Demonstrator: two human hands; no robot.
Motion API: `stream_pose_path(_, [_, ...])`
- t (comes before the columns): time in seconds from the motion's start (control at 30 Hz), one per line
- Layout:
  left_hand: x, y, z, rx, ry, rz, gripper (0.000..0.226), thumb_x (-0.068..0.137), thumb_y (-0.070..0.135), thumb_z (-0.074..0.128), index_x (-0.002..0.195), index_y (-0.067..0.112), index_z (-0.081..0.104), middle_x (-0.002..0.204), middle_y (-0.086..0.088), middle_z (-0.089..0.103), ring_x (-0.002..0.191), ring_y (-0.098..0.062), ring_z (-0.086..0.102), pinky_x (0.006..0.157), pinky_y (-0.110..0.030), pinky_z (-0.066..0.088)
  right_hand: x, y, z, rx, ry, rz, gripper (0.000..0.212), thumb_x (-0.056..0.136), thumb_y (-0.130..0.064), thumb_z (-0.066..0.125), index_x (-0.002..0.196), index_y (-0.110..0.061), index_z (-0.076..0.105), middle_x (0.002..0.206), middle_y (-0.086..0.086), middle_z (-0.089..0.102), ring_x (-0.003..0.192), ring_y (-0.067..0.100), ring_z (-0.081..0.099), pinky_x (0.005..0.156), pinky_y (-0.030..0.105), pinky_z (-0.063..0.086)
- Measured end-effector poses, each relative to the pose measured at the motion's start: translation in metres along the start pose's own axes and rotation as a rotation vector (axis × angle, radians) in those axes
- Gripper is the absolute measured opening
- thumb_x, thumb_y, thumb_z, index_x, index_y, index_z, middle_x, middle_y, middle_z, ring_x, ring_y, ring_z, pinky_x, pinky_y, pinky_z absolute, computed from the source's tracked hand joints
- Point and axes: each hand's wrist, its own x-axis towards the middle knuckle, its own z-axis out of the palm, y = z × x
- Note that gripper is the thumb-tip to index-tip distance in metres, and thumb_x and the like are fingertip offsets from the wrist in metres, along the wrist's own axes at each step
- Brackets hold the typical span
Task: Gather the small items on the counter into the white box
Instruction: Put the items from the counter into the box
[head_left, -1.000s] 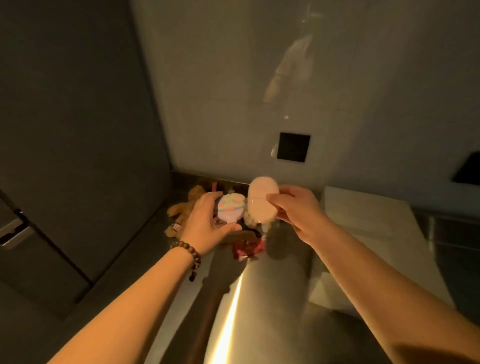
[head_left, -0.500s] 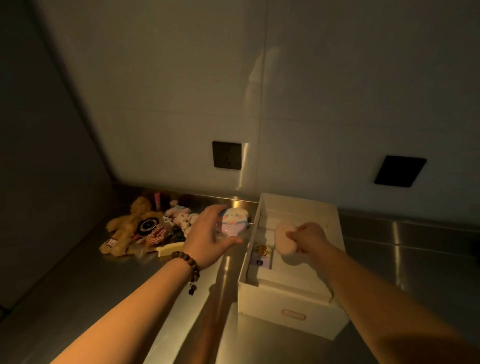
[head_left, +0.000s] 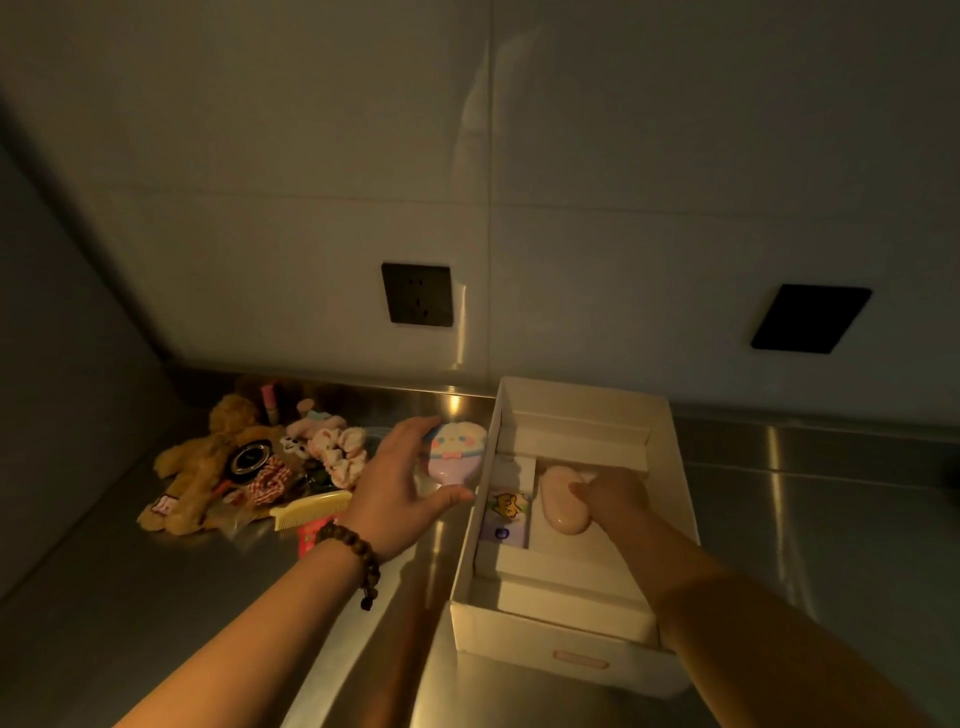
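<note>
The white box (head_left: 566, 644) stands open on the steel counter, right of centre. Inside it my right hand (head_left: 615, 496) holds a pale pink oval case (head_left: 561, 501) low against the box's floor. A small sticker card (head_left: 506, 514) lies in the box's left compartment. My left hand (head_left: 402, 486), with a bead bracelet on the wrist, grips a pastel cartoon-faced compact (head_left: 457, 452) just left of the box wall, above the counter. More small items lie in a pile to the left: a brown plush bear (head_left: 202, 467), a scrunchie (head_left: 340, 452) and a yellow comb (head_left: 311, 511).
The steel counter (head_left: 104, 597) meets a dark side wall on the left and a pale tiled wall behind. Two black wall sockets (head_left: 417, 293) sit above the counter. A round black disc (head_left: 251, 457) and a checked bow (head_left: 267, 480) rest on the bear.
The view swung right, bringing the box into sight. My right hand carried the pink oval case into the box and lowered it. My left hand brought the compact closer to the box wall.
</note>
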Motion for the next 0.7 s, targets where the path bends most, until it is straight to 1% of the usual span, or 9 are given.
stream_pose_path(0.13, [0.002,0.006,0.003,-0.038,-0.028,0.022,0.081,0.069,0.044,0.078,0.136,0.025,0.037,0.133,0.004,0.044,0.111,-0.002,0.038,0.092,-0.021,0.036,-0.014,0.0,0.007,-0.058,0.019,-0.202,0.062,0.076,-0.038,0.077,0.126,-0.011,0.052,0.124,0.011,0.057,0.113,0.028,0.056,0.096,0.037,0.046])
stream_pose_path(0.2, [0.003,0.01,0.002,-0.062,-0.034,0.033,0.08,0.069,0.042,0.078,0.135,0.024,0.038,0.133,0.004,0.044,0.112,-0.004,0.04,0.093,-0.023,0.038,-0.022,-0.001,0.014,-0.162,0.062,-0.314,0.067,0.072,-0.039,0.08,0.127,-0.014,0.053,0.125,0.009,0.056,0.114,0.025,0.053,0.097,0.035,0.046])
stream_pose_path(0.27, [0.003,0.013,0.001,-0.076,-0.036,0.049,0.079,0.068,0.042,0.078,0.135,0.024,0.039,0.131,0.006,0.044,0.112,-0.004,0.041,0.093,-0.022,0.038,-0.023,-0.001,0.016,-0.35,0.081,-0.412,0.069,0.075,-0.035,0.077,0.133,-0.014,0.047,0.131,0.008,0.05,0.121,0.026,0.047,0.101,0.036,0.042])
stream_pose_path(0.33, [0.002,0.014,0.0,-0.084,-0.038,0.062,0.08,0.068,0.041,0.079,0.135,0.023,0.039,0.13,0.007,0.044,0.111,-0.004,0.041,0.092,-0.021,0.037,-0.02,0.003,0.013,-0.499,0.089,-0.476,0.061,0.083,-0.023,0.07,0.137,-0.015,0.041,0.137,0.009,0.046,0.125,0.026,0.045,0.105,0.037,0.04])
stream_pose_path(0.4, [0.002,0.013,-0.002,-0.093,-0.043,0.07,0.08,0.068,0.039,0.079,0.135,0.022,0.04,0.129,0.007,0.044,0.112,-0.004,0.041,0.092,-0.02,0.037,-0.015,0.012,0.008,-0.539,0.098,-0.512,0.053,0.087,-0.013,0.063,0.136,-0.019,0.043,0.139,0.007,0.047,0.126,0.025,0.046,0.106,0.038,0.04])
stream_pose_path(0.47, [0.003,0.012,-0.004,-0.104,-0.046,0.065,0.08,0.068,0.038,0.08,0.135,0.022,0.04,0.129,0.008,0.043,0.112,-0.004,0.041,0.092,-0.019,0.036,-0.012,0.02,0.004,-0.601,0.17,-0.554,0.05,0.084,-0.012,0.064,0.13,-0.022,0.047,0.134,0.005,0.047,0.121,0.025,0.047,0.102,0.037,0.043])
stream_pose_path(0.53, [0.004,0.012,-0.005,-0.112,-0.049,0.067,0.08,0.068,0.037,0.081,0.135,0.022,0.04,0.13,0.007,0.043,0.113,-0.005,0.041,0.092,-0.02,0.036,-0.009,0.024,0.003,-0.657,0.23,-0.546,0.045,0.082,-0.015,0.066,0.124,-0.023,0.051,0.127,0.005,0.048,0.115,0.025,0.048,0.095,0.036,0.045])
stream_pose_path(0.63, [0.007,0.012,-0.005,-0.13,-0.072,0.075,0.081,0.067,0.037,0.081,0.135,0.021,0.04,0.129,0.007,0.044,0.113,-0.007,0.044,0.092,-0.019,0.038,-0.003,0.024,0.007,-0.586,0.156,-0.46,0.033,0.09,-0.019,0.061,0.122,-0.021,0.058,0.124,0.006,0.058,0.112,0.024,0.056,0.099,0.035,0.046])
stream_pose_path(0.7, [0.008,0.013,-0.006,-0.144,-0.09,0.081,0.081,0.068,0.037,0.08,0.135,0.021,0.039,0.127,0.011,0.043,0.113,-0.007,0.045,0.091,-0.017,0.039,0.003,0.024,0.009,-0.619,0.153,-0.473,0.031,0.094,-0.022,0.056,0.124,-0.02,0.059,0.125,0.007,0.061,0.112,0.023,0.058,0.103,0.035,0.044])
